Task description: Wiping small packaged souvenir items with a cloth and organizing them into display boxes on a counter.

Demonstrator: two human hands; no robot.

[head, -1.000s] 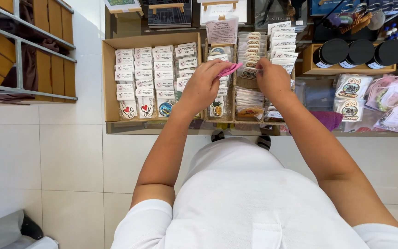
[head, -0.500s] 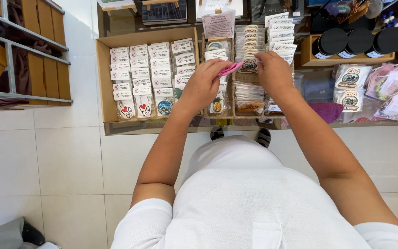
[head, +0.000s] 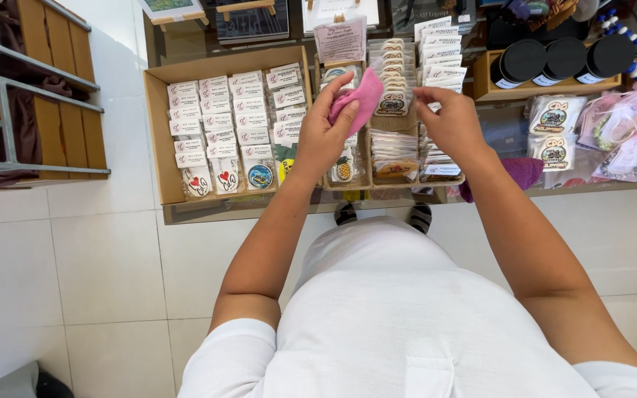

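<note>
My left hand (head: pixel 327 131) is closed on a pink cloth (head: pixel 361 98), held up over a small basket of packaged badges (head: pixel 344 171). My right hand (head: pixel 447 121) reaches to the middle row of round packaged badges (head: pixel 394 103); its thumb and fingers pinch at one of them. Both hands hover above a low display shelf. A cardboard tray (head: pixel 160 140) with rows of small white-carded packets lies left of my left hand.
Black round lidded jars (head: pixel 563 59) stand in a wooden tray at the back right. Pink gift bags (head: pixel 632 133) and bagged badges lie at the far right. A metal rack with wooden boxes (head: pixel 31 96) is at the left. White floor tiles lie below.
My left hand has lifted the pink cloth higher and turned it upright. My right hand has shifted slightly right along the badge row. The view has tilted down a little.
</note>
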